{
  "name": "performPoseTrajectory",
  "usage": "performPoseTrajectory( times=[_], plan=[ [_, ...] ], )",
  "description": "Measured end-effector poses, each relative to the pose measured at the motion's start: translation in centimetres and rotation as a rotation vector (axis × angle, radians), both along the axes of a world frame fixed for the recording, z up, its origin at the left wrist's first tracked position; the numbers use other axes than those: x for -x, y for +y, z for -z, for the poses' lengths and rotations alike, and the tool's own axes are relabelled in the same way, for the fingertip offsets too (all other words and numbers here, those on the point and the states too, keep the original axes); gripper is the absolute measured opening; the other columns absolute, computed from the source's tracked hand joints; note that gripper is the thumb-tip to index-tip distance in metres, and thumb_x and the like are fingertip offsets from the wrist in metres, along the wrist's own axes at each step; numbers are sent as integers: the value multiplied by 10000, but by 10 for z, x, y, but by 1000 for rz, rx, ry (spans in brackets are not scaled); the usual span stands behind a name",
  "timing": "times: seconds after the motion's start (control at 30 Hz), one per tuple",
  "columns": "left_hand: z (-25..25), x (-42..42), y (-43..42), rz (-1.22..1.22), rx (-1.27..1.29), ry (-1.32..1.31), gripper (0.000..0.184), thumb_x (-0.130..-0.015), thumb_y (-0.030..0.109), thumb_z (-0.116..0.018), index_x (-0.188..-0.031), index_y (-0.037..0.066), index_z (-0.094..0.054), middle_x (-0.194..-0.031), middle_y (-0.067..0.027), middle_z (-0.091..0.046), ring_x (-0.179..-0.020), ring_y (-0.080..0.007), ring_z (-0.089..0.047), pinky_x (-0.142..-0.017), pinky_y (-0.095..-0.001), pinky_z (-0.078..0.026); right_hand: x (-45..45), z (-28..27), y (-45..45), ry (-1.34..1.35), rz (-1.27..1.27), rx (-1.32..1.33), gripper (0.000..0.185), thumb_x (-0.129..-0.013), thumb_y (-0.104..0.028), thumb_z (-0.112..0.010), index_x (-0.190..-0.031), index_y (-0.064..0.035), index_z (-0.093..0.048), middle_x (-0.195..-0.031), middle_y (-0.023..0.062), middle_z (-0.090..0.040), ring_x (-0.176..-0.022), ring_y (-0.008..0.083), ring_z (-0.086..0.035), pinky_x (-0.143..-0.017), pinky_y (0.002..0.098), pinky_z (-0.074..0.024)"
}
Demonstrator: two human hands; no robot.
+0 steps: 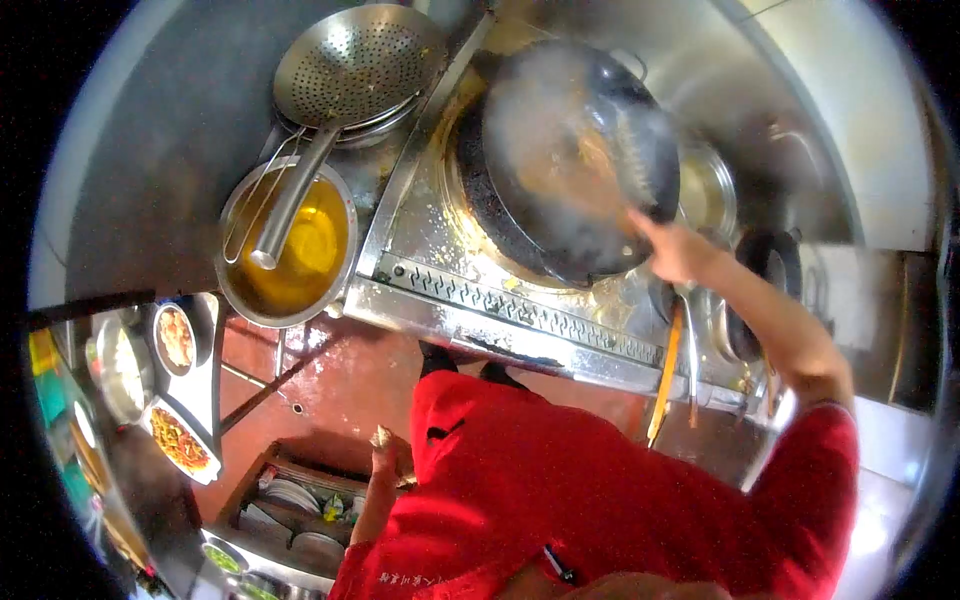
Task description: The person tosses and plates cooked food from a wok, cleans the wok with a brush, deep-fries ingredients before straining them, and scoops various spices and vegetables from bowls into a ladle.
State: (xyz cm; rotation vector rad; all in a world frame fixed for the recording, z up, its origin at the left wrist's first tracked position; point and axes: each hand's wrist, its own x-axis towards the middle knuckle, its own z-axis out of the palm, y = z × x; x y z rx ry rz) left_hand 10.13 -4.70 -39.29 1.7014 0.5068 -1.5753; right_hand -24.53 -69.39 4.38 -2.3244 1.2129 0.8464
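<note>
Over the steaming black wok (650, 130), my right hand (682, 250) is closed at the near right rim. From it a brown, brush-like tool (592, 160) reaches into the wok, where steam and blur hide its exact shape. The wok stands tilted on the stove burner (478, 190). My left hand (384, 458) hangs low by my side, away from the stove. Its fingers look curled, with something small and pale at their tips that I cannot make out.
A perforated strainer (350, 60) rests left of the stove, its handle over a bowl of yellow oil (290, 260). An orange-handled tool (667, 375) leans on the stove's front edge. Lower left are a plated dish (180, 442) and a bin holding dishes (290, 495).
</note>
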Motion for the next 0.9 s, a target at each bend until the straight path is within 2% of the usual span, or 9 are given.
performPoseTrajectory(
  times=[0.07,0.17,0.3,0.4,0.6,0.67,0.73,0.8,0.9],
  plan=[
    [-54,4,-35,-57,-162,16,303,-912,344,-649,-1066,85,-616,-847,-16,-629,-746,-188,-620,-612,-357,-509,0,-36,2,164,2,-39,842,-779,-63,-584,-1536,-97,-215,-1017,288,-653,-949,442,-635,-865,494,-498],
    [-19,-8,-10,-74,96,39,330,-863,374,-685,-1012,83,-639,-793,-22,-620,-712,-189,-610,-565,-363,-488,4,12,-37,58,10,51,860,-773,-59,-577,-1544,-120,-201,-1026,284,-654,-957,432,-638,-872,481,-497],
    [37,-17,11,548,-126,-453,290,-826,381,-704,-943,122,-645,-759,-16,-605,-651,-144,-578,-516,-358,-450,-41,38,-62,69,211,246,869,-776,-60,-559,-1552,-139,-175,-1045,286,-651,-969,429,-638,-875,471,-498],
    [-15,-21,-28,106,-42,-16,296,-805,370,-731,-954,129,-645,-777,-16,-604,-656,-132,-573,-539,-345,-463,-25,10,-32,72,263,110,863,-784,-59,-546,-1553,-135,-162,-1035,288,-654,-967,440,-636,-872,468,-502],
    [-17,-5,-26,104,-2,-120,341,-808,321,-738,-1039,86,-650,-810,-19,-620,-736,-191,-621,-627,-349,-516,48,-19,39,-3,-25,40,862,-748,-53,-590,-1533,-93,-236,-879,250,-680,-790,432,-663,-786,474,-532],
    [-3,6,-6,155,277,-231,346,-827,328,-724,-1056,82,-640,-844,-28,-632,-765,-187,-625,-642,-358,-517,78,-2,17,-6,-94,136,856,-752,-47,-598,-1530,-77,-242,-888,245,-687,-784,429,-665,-773,478,-534],
    [4,2,0,392,221,-305,356,-847,346,-705,-1072,80,-633,-882,-37,-642,-794,-182,-627,-657,-365,-517,96,49,-47,-114,-75,357,854,-771,-57,-602,-1536,-84,-223,-940,255,-684,-829,416,-668,-788,491,-528],
    [6,-6,7,806,-187,-314,373,-867,376,-682,-1087,80,-629,-924,-46,-649,-822,-176,-628,-673,-368,-517,29,58,-92,134,104,386,863,-793,-75,-600,-1548,-123,-185,-994,277,-666,-900,416,-659,-814,490,-522],
    [-35,5,-12,271,-140,-105,392,-859,425,-688,-1058,92,-633,-907,-34,-638,-805,-168,-617,-658,-353,-514,-30,68,-51,-44,115,292,872,-807,-80,-585,-1555,-152,-143,-996,302,-649,-929,436,-642,-834,497,-515]
  ],
)
